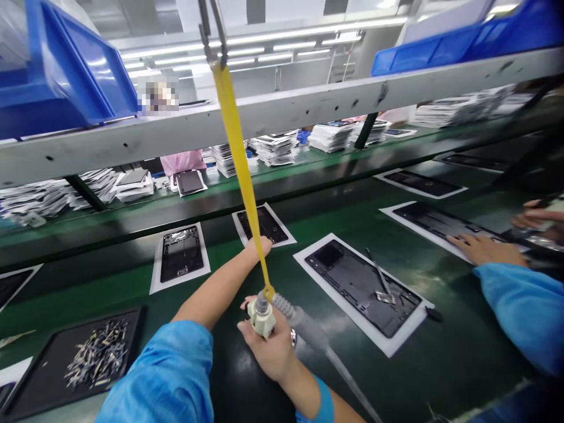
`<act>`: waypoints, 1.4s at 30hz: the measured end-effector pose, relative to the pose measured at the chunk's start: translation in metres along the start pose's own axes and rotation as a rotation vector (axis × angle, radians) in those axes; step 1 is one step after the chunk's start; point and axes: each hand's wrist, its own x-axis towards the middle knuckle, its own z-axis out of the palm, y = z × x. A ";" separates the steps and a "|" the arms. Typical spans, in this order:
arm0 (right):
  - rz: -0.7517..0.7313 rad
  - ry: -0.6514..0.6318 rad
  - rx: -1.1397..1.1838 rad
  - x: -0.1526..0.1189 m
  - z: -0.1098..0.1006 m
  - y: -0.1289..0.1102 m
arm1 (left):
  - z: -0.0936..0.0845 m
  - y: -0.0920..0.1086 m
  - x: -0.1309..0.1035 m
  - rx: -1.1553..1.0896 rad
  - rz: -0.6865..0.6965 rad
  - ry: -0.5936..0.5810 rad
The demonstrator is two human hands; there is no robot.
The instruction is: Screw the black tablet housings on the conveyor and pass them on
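Observation:
My right hand [275, 349], low in the centre, is wrapped round a pale electric screwdriver [261, 320] that hangs from a yellow strap [240, 158]. A grey cable [315, 332] runs from it to the lower right. My left hand [259, 247] is stretched forward to the near edge of a black tablet housing [268, 226] on a white sheet; its fingers are hidden. Right of my hands, a larger black housing [356, 282] lies on white paper with tweezers [379, 270] and a small metal part [385, 298] on it.
A black tray [30, 376] of small parts lies at lower left, below another housing [181, 252]. On the right, another person's hand [491, 249] rests by a housing [445, 220]. Paper stacks [275, 147] stand behind, under a shelf beam [308, 106] with blue bins [83, 64].

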 end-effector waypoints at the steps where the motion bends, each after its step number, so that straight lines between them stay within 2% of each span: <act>1: -0.011 0.021 -0.020 0.001 -0.001 0.002 | -0.004 -0.003 -0.006 0.013 0.003 -0.011; 3: -0.033 0.085 -0.049 0.003 -0.005 0.005 | -0.010 -0.013 -0.028 0.045 0.010 -0.039; 5: -0.050 0.164 -0.041 0.005 -0.009 0.005 | -0.015 -0.025 -0.065 0.060 0.030 -0.064; 7: -0.056 0.219 -0.003 0.009 -0.014 0.003 | -0.018 -0.032 -0.115 0.051 0.079 -0.090; 9: -0.049 0.233 0.042 0.013 -0.018 0.001 | -0.017 -0.031 -0.174 0.009 0.156 -0.116; 11: -0.039 0.259 0.068 0.016 -0.021 0.001 | -0.014 -0.021 -0.233 -0.060 0.190 -0.134; 14: -0.009 0.283 0.096 0.020 -0.021 0.004 | -0.005 0.008 -0.309 -0.163 0.185 -0.156; 16: 0.024 0.279 0.129 0.021 -0.019 0.005 | 0.006 0.031 -0.346 -0.191 0.175 -0.192; 19: 0.061 0.273 0.189 0.022 -0.016 0.005 | 0.030 0.064 -0.384 -0.215 0.171 -0.241; 23: 0.061 0.276 0.203 0.022 -0.015 0.004 | 0.071 0.095 -0.409 -0.234 0.178 -0.281; 27: 0.071 0.278 0.167 0.022 -0.014 0.004 | 0.100 0.108 -0.416 -0.247 0.204 -0.296; 30: 0.083 0.269 0.150 0.020 -0.013 0.006 | 0.104 0.111 -0.415 -0.318 0.230 -0.234; 34: 0.083 0.254 0.119 0.017 -0.013 0.011 | 0.097 0.110 -0.413 -0.406 0.257 -0.199; 36: 0.077 0.247 0.100 0.017 -0.013 0.014 | 0.090 0.098 -0.414 -0.464 0.264 -0.184; 38: 0.075 0.242 0.094 0.017 -0.014 0.015 | 0.082 0.070 -0.418 -0.520 0.186 -0.138; 40: 0.076 0.238 0.096 0.017 -0.013 0.015 | 0.075 0.028 -0.423 -0.510 -0.016 -0.056; 42: 0.076 0.243 0.091 0.016 -0.012 0.015 | 0.069 -0.022 -0.426 -0.391 -0.295 0.026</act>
